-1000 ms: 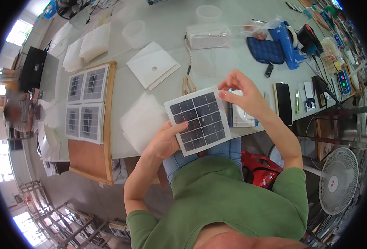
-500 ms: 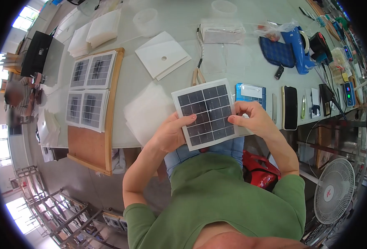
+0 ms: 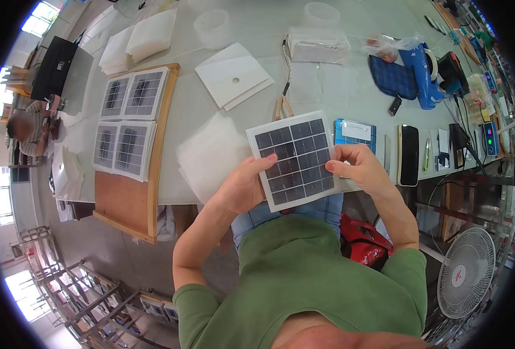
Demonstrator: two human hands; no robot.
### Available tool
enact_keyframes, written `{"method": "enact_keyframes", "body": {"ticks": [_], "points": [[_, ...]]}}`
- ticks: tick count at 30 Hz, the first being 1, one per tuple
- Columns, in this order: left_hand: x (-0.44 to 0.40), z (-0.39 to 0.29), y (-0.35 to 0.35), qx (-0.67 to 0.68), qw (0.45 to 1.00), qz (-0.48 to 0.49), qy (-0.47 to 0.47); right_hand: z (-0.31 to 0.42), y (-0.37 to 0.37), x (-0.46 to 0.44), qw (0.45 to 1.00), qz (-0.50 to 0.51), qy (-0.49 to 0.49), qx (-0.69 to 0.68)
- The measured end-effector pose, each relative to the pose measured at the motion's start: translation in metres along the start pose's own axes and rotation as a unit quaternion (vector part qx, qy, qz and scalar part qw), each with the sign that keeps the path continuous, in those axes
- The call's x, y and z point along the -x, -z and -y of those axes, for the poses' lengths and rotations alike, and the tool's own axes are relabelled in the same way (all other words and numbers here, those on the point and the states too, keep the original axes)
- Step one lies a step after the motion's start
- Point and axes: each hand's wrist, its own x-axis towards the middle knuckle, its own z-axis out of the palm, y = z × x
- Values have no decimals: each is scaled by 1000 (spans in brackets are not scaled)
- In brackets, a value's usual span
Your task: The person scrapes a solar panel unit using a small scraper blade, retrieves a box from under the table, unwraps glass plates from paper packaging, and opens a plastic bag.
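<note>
A small solar panel (image 3: pixel 297 160) with dark cells and a white border is held up at the table's front edge, slightly tilted. My left hand (image 3: pixel 247 183) grips its left side, thumb on the cells, the other fingers behind it. At the right edge my right hand (image 3: pixel 359 167) pinches the panel between thumb and fingers. Just beyond the panel lie the light-coloured handles (image 3: pixel 283 108) of a hand tool. To its left is a stack of translucent white sheets (image 3: pixel 211 152); farther back lie white square boards (image 3: pixel 234 75), the top one with a hole.
Stacked solar panels (image 3: pixel 122 148) rest on a wood-framed tray (image 3: pixel 126 200) at left. A phone (image 3: pixel 408 155), a blue pack (image 3: pixel 355 135) and a blue pouch (image 3: pixel 392 77) lie at right. A fan (image 3: pixel 466 273) stands lower right. Another person (image 3: pixel 33 129) sits far left.
The view has shifted slightly. Both hands still hold the panel in nearly the same pose. The person at far left has moved a little.
</note>
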Motion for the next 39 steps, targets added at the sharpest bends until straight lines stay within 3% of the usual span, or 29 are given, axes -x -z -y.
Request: {"method": "enact_keyframes", "body": {"ticks": [6,17,20,22,25,39], "points": [[2,-2,-3,30,999,38,9,0,3,-1,999,0,-25,-21],[3,0,-6,-39,999,-4,-3,-3,4,1,998,0,-32,-49],[4,-1,-11,-47,999,-9,-10,-3,5,1,999,6,-24,-43],[5,-2,-11,-44,999,0,-6,-3,5,1,998,-13,36,41],[5,-1,-13,-45,999,0,-4,0,5,3,1000,-2,-18,3],[5,2,-13,-60,998,4,-20,-1,5,6,999,-4,-24,-28]]}}
